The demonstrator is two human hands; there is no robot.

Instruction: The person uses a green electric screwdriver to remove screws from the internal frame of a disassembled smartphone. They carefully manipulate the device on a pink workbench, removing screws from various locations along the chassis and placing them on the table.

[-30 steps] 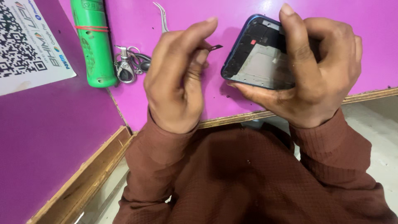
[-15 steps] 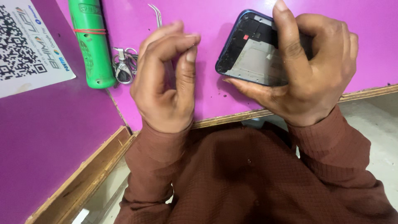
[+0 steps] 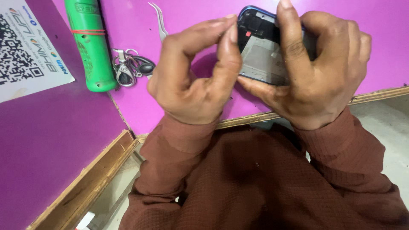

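Right hand (image 3: 317, 81) fingers clamp the opened phone (image 3: 264, 55) above the surface (image 3: 191, 17). Left hand (image 3: 194, 81) fingers pinch narrowly at its edge. Phone appears light, rigid, fragile inside; best held by its rim.

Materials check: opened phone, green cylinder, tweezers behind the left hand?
Opened phone: dark, likely plastic frame, blue rim, matte grey inner plate, perhaps metal. Green cylinder: glossy moulded plastic by its sheen, with a red band around it. Tweezers: bare silvery metal, thin and curved.
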